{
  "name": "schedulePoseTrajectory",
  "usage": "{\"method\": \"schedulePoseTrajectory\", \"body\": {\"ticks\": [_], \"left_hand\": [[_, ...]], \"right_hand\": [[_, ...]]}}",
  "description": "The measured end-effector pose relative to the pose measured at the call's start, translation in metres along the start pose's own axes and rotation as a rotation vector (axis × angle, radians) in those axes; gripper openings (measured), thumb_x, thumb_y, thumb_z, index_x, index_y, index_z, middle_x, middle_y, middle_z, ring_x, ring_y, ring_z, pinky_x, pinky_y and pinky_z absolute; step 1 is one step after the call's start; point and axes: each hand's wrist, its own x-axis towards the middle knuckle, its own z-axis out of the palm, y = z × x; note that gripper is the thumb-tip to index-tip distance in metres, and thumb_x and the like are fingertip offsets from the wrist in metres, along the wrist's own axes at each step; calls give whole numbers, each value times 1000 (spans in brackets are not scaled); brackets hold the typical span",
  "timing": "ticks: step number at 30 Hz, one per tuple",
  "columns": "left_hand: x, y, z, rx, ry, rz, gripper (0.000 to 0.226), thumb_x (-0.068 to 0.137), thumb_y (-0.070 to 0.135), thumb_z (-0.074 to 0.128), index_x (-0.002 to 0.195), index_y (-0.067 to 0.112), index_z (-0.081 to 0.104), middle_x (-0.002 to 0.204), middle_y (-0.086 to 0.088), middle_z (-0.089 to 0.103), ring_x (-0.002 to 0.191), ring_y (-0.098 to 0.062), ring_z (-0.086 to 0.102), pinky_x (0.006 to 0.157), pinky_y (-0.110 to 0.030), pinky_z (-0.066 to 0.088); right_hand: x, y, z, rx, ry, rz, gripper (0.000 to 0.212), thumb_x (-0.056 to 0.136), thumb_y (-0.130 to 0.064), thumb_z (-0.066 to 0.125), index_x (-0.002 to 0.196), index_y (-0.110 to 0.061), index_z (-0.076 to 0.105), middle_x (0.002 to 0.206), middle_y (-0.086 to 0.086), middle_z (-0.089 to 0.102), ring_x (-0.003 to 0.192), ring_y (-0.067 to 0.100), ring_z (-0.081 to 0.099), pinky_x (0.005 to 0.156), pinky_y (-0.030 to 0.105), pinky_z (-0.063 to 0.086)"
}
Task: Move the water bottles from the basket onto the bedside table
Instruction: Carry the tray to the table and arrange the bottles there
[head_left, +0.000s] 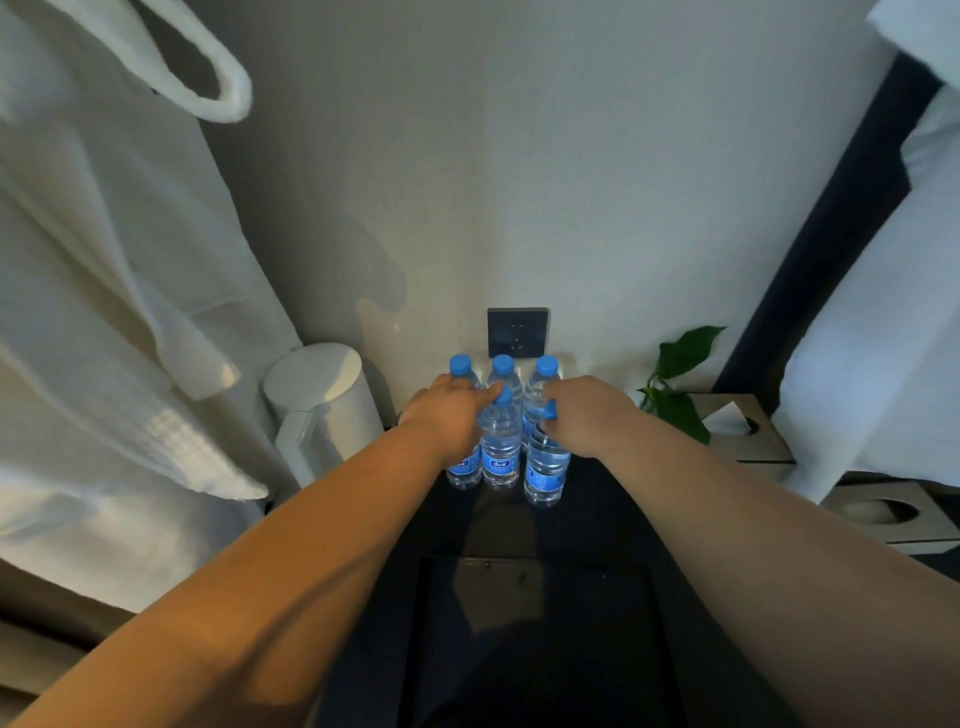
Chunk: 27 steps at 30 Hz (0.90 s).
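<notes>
Clear plastic water bottles with blue caps (501, 447) stand clustered mid-frame on the dark bedside table (597, 519). I see my left hand (447, 415) resting against them, my right hand (589, 415) clasping one bottle's neck.

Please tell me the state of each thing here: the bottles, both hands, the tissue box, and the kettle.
Water bottles: upright, capped, clustered on bedside table.
Left hand: resting on bottles.
Right hand: gripping front right bottle.
Tissue box: tissue sticking out.
Kettle: upright, lid closed.
</notes>
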Motion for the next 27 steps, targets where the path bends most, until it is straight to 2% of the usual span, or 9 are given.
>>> {"method": "schedulePoseTrajectory", "body": {"ticks": [3, 6, 8, 11, 15, 21, 27], "left_hand": [[0, 0, -1, 11, -7, 3, 71, 99, 27, 58, 161, 38, 25, 159, -4, 42, 144, -29, 36, 111, -47, 41], [1, 0, -2, 23, -12, 1, 73, 98, 23, 59, 161, 38, 24, 158, -5, 43, 142, -29, 37, 110, -47, 42], [1, 0, -3, 35, -14, 1, 75, 98, 21, 60, 161, 39, 24, 156, -5, 44, 141, -29, 39, 108, -46, 44], [2, 0, -3, 46, -14, 6, 76, 97, 19, 61, 161, 38, 24, 155, -5, 45, 140, -29, 39, 108, -47, 44], [2, -1, -2, 67, -15, 16, 77, 97, 18, 60, 162, 37, 23, 157, -5, 44, 141, -30, 38, 108, -48, 44], [2, -2, 2, 74, -7, 22, 81, 94, 17, 62, 161, 37, 22, 156, -5, 44, 141, -30, 38, 107, -48, 45], [4, -3, 5, 59, -6, 22, 83, 92, 15, 62, 161, 38, 22, 155, -5, 45, 141, -31, 39, 108, -49, 44]], "right_hand": [[0, -2, 5, 26, 50, 50, 24, 96, -45, 64, 96, -21, 57, 91, 1, 60, 79, 21, 59, 66, 33, 45], [1, -2, 6, -2, 69, 80, 29, 96, -52, 63, 93, -23, 56, 87, -2, 59, 77, 20, 60, 63, 33, 43], [1, -1, 5, -4, 48, 56, 30, 93, -53, 64, 101, -25, 56, 90, -3, 60, 78, 19, 59, 63, 32, 43], [4, 3, 1, 14, -15, 21, 28, 94, -39, 62, 118, -25, 61, 102, 0, 63, 83, 21, 58, 67, 32, 45], [12, 2, 7, 74, 19, 34, 15, 98, -32, 60, 104, -20, 66, 100, 2, 66, 83, 21, 60, 67, 32, 44], [22, 3, 18, 95, 81, 19, 28, 99, -31, 60, 124, -19, 64, 111, 8, 66, 83, 19, 50, 70, 31, 39], [26, 6, 23, 102, 90, 27, 33, 99, -34, 61, 129, -19, 62, 113, 9, 67, 82, 18, 50, 71, 31, 40]]}}
